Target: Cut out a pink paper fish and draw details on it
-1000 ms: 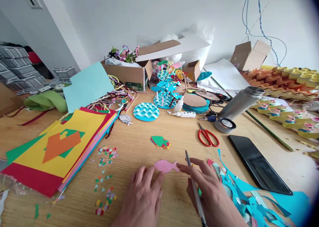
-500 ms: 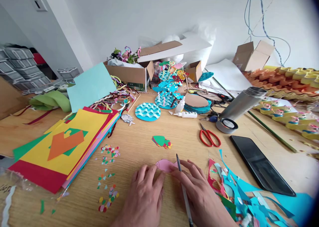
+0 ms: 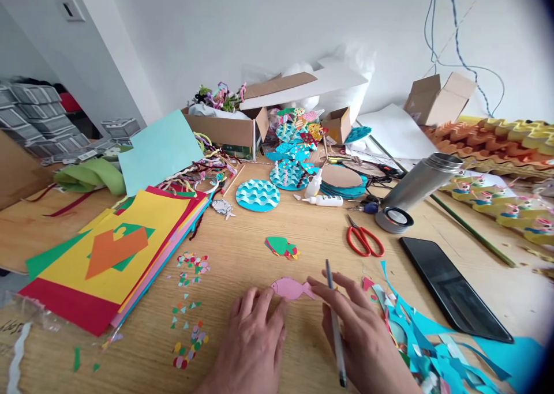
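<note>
A pink paper fish [image 3: 291,288] lies flat on the wooden table [image 3: 242,238] near the front edge. My left hand [image 3: 250,345] rests palm down with fingers spread, its fingertips at the fish's head end. My right hand [image 3: 361,339] holds a thin grey pencil [image 3: 334,320] between its fingers, tip pointing away from me, while the forefinger touches the fish's tail. A small stack of coloured paper fish [image 3: 281,247] sits a little farther back.
Coloured paper sheets [image 3: 116,250] lie at left, with confetti scraps [image 3: 188,301] beside them. Blue paper offcuts [image 3: 424,342] pile at right, near a black phone [image 3: 450,290], red scissors [image 3: 363,239], a steel flask [image 3: 418,183] and glue bottle [image 3: 324,199]. Blue wave discs [image 3: 257,195] and cardboard boxes [image 3: 229,128] stand behind.
My right hand drew left over the fish's tail with the pencil, then moved back right, uncovering the tail again. The left hand stayed put.
</note>
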